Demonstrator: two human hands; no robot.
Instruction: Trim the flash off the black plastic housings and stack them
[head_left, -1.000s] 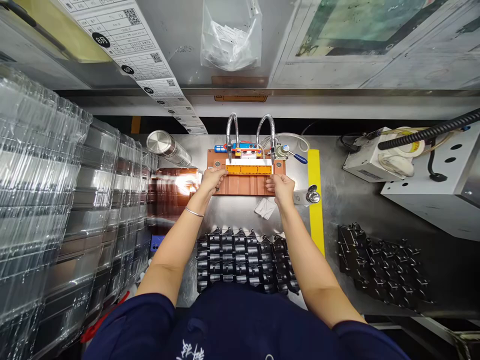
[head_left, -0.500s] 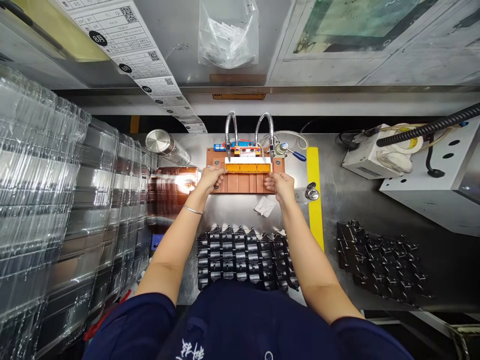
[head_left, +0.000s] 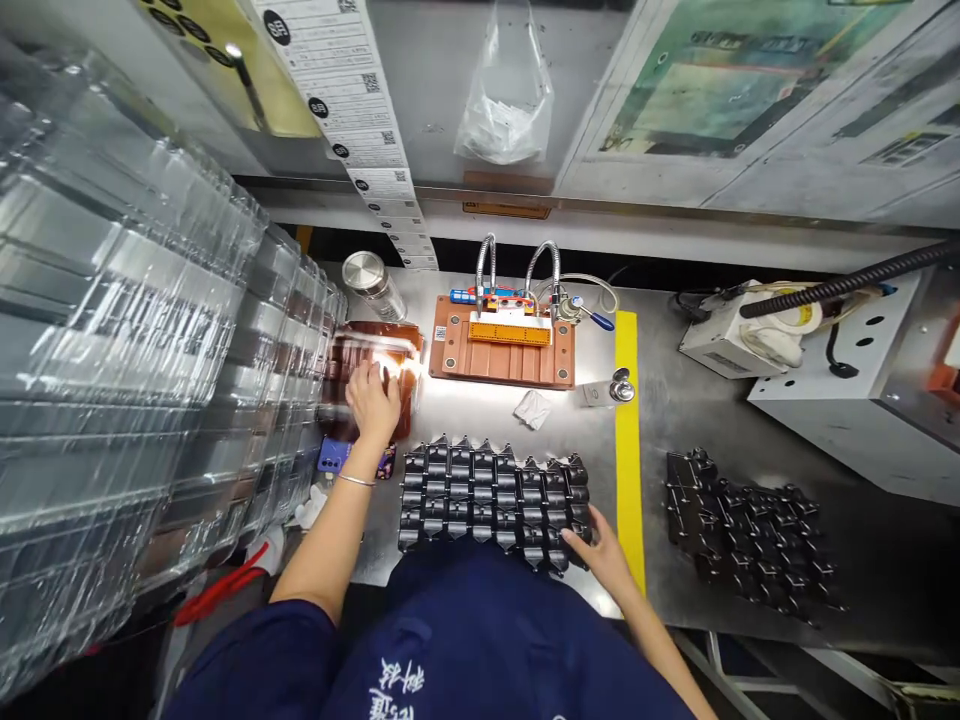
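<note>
My left hand (head_left: pixel 373 405) is over the brown translucent tray (head_left: pixel 345 385) on the left, its thumb a little apart from the loosely bent fingers. Glare hides the fingertips, and I make out nothing held in them. At the right end of several rows of black moulded parts (head_left: pixel 487 495) is my right hand (head_left: pixel 604 550), thumb and fingers apart beside the end part. A brown fixture block (head_left: pixel 502 368) lies farther back. On it rests an orange strip (head_left: pixel 510 333) with a white edge, beneath two bent metal hoses (head_left: pixel 541 255).
Stacked clear plastic trays (head_left: pixel 135 350) rise along the left. A steel flask (head_left: pixel 371 285) and a phone (head_left: pixel 331 455) are near the brown tray. Crumpled paper (head_left: pixel 533 408), a metal-topped dispenser (head_left: pixel 621 388), yellow tape (head_left: pixel 628 450) and more black parts (head_left: pixel 750 535) lie to the right.
Both hands have left the orange strip, which stays on the fixture block. My left hand moved left to the brown tray; my right hand came back towards me to the black parts. The view shifted.
</note>
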